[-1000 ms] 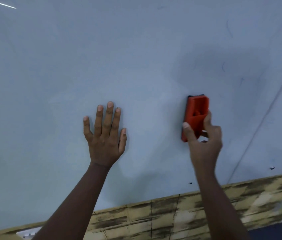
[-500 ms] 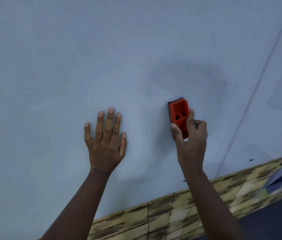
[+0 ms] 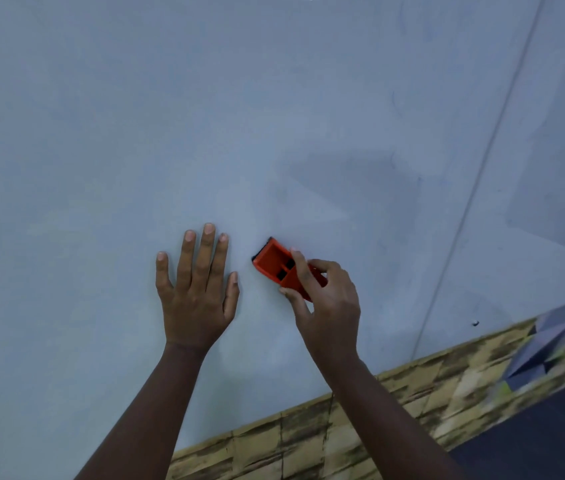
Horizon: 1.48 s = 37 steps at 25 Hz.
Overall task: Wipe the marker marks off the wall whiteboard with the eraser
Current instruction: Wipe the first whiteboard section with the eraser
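Orange eraser (image 3: 279,265): hollow-backed plastic block with dark pad, pressed to the board, tilted up-left | Wall whiteboard (image 3: 135,133): pale grey, filling the view | Marker marks (image 3: 393,98): faint blue strokes upper right, barely discernible

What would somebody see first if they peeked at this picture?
The bright orange eraser jumps out, near the middle of the grey-blue whiteboard, with the right hand gripping it. Just to its left, the left hand rests flat on the board with its fingers spread. Along the bottom runs a yellow-brown brick-patterned strip.
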Tool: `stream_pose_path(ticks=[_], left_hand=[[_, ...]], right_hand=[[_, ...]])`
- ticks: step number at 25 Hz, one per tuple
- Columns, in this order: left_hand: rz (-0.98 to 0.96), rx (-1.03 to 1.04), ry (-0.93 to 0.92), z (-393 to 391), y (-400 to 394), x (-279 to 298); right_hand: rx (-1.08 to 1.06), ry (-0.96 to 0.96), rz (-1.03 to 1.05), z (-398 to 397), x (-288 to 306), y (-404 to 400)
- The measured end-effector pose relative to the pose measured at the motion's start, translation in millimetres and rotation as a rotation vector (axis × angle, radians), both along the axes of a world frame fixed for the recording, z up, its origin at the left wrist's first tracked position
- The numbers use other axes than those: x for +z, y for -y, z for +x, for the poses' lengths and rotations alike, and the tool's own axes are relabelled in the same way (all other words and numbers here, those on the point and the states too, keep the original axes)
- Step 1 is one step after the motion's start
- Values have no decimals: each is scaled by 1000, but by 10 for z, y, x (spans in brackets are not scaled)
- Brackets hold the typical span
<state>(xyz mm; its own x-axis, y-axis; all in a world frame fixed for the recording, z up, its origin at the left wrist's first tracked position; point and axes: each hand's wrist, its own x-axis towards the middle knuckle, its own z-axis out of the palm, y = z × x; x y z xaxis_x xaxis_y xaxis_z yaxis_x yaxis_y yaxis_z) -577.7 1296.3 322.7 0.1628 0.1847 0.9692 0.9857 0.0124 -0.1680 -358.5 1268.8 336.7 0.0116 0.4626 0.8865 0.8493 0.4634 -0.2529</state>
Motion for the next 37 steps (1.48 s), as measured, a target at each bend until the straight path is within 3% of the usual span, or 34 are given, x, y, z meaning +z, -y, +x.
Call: stream_pose_path(ticks=[3, 6, 11, 14, 17, 22, 27, 31, 34, 37], left_hand=[[-4, -8, 7, 38, 41, 32], [18, -6, 5, 72, 122, 138], [112, 19, -15, 120, 83, 1106], [146, 23, 5, 179, 5, 1820], [145, 15, 62, 221, -39, 2180], [124, 47, 60, 277, -83, 2197], [148, 60, 44, 227, -117, 2191], [154, 85, 50, 231, -134, 2171], [157, 95, 51, 241, -138, 2172], [161, 103, 46, 242, -140, 2164]], right_hand=[[18, -14, 64, 201, 296, -123], [34, -173, 94, 613, 845, -358], [173, -342, 103, 982, 1420, -604], [235, -230, 125, 775, 1292, -562], [246, 77, 181, 499, 968, -469], [237, 262, 302, 563, 1105, -546], [227, -236, 290, 1259, 1985, -872], [273, -444, 222, 1660, 2373, -1072], [252, -392, 224, 1505, 2321, -1004], [285, -111, 230, 1097, 1878, -800]])
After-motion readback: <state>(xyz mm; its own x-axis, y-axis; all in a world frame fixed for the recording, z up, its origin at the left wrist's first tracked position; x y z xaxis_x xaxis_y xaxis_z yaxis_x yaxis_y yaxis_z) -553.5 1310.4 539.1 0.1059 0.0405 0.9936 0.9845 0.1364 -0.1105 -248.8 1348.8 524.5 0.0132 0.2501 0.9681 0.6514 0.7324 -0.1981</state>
